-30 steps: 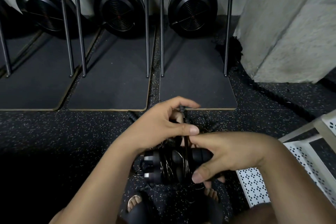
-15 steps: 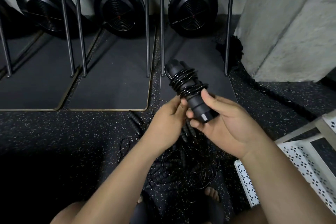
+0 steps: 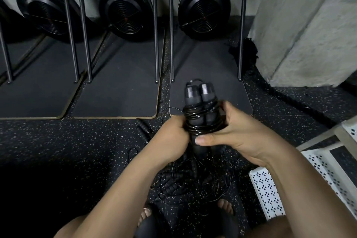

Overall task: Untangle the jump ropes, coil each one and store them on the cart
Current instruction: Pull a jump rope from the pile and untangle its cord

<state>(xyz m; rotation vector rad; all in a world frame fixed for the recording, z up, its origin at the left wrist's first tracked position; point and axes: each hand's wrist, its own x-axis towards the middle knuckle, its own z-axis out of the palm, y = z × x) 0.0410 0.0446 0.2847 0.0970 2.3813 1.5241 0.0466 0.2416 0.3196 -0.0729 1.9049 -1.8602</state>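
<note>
While a knot of jump ropes (image 3: 195, 181) lay heaped on the speckled floor (image 3: 58, 141) between my feet, I held one coiled jump rope (image 3: 201, 118) upright at arm's reach, its two handles (image 3: 199, 92) side by side and pointing away from me toward a dark mat (image 3: 208, 67), thin black cord (image 3: 202, 123) wound tightly round their middle. My right hand (image 3: 237, 133) gripped the bundle from the right, the thumb (image 3: 204, 139) laid across the handles just below the windings and the other fingers curled behind them; my left hand (image 3: 170, 135) closed on the windings from the left, its fingertips hidden behind the cord, so I could not tell whether they pinched a loose end. By my reckoning this was the close of the coiling step for one rope: the wrap looked complete and needed only its tail tucked or snugged so it would not spring loose. The white perforated cart (image 3: 268, 193) stood low to my right, apart from the bundle, with no rope showing on the part in view. The next move, as I judged it, called for keeping pressure on the windings with one hand while carrying the bundle across to the cart, then returning to the heap, where several ropes appeared to await untangling
</note>
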